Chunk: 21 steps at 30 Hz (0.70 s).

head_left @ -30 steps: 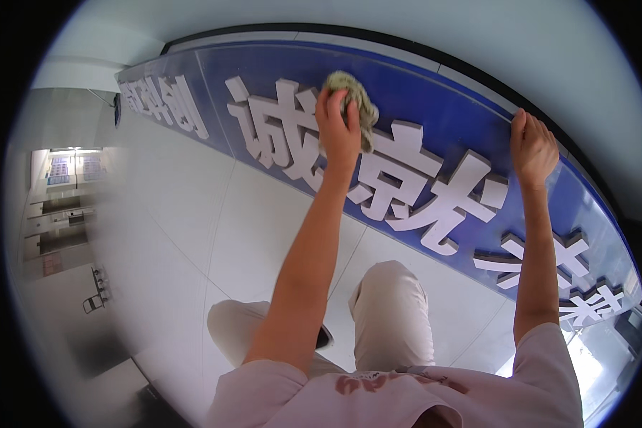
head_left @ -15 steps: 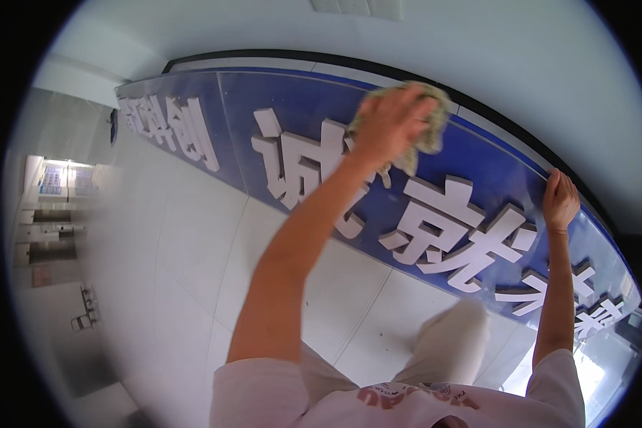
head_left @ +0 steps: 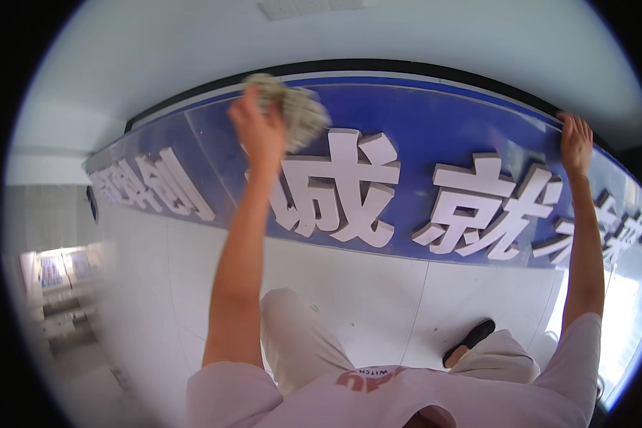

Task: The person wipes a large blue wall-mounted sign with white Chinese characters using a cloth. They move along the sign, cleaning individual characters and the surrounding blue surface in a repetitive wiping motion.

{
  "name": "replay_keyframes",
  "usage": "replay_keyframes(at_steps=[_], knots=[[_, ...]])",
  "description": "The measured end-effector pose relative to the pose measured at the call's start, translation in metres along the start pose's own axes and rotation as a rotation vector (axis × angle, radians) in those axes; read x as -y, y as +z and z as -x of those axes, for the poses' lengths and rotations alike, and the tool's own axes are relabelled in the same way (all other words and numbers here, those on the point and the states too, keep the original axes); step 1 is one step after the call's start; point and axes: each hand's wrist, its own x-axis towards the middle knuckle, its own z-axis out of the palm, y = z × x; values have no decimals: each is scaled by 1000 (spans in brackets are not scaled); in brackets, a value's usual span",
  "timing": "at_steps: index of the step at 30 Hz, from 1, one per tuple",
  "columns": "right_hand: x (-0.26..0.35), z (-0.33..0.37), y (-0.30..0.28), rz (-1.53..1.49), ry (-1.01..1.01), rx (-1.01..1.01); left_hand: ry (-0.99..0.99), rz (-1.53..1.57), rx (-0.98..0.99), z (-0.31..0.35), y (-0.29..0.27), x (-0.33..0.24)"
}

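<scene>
A long blue sign board with raised white characters stretches across the view before me. My left hand has its fingers closed around a crumpled greenish-beige rag, held against the upper part of the board, over the left side of a character. Some of the fingers blur with motion. Farther right, my right hand is curled over the board's upper edge, its fingertips on top and partly hidden.
Behind the board runs a black strip along the foot of a pale wall. Large light tiles cover the floor where I stand, with a black shoe showing. Bright lit panels appear far left.
My left hand and the rag have swept left along the board. The view has shifted, and a shoe now shows. My right hand keeps its grip on the upper edge.
</scene>
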Motion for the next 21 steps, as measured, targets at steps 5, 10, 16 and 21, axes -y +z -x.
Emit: replay_keyframes(at_steps=[5,10,16,21], knots=[[130,13,-71,-254,114,-137,259,54,161,33,-11,-35],[224,81,-96,-694,430,155,444,-87,467,68,-57,31],[369,92,-95,-1076,717,434,551,280,444,53,-26,-13],[377,136,-139,-758,503,667,774,248,556,50,-29,26]])
